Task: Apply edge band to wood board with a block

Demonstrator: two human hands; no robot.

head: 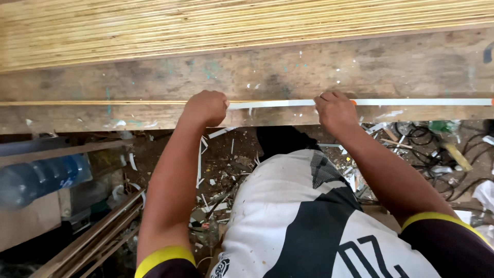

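We see a thin white strip (411, 102) running along the wooden workbench (309, 67) edge across the frame's middle right. Our left hand (206, 107) is fisted on its end; our right hand (335, 109) pinches it. Stacked wooden slats (206, 25) fill the top.

A worn wooden worktop (319, 67) runs across the view, its brown face scuffed and speckled with pale flecks and faint green smears. Behind it lies a broad stack of thin yellow strips (206, 25), packed edge to edge. Below the worktop's front edge the dirt floor (226, 159) is strewn with white offcuts and slivers (thickest near the middle). At left a clear blue water bottle (41, 177) lies on its side above slanting wooden slats (98, 237); at right, black cables (427, 136) coil in even daylight.
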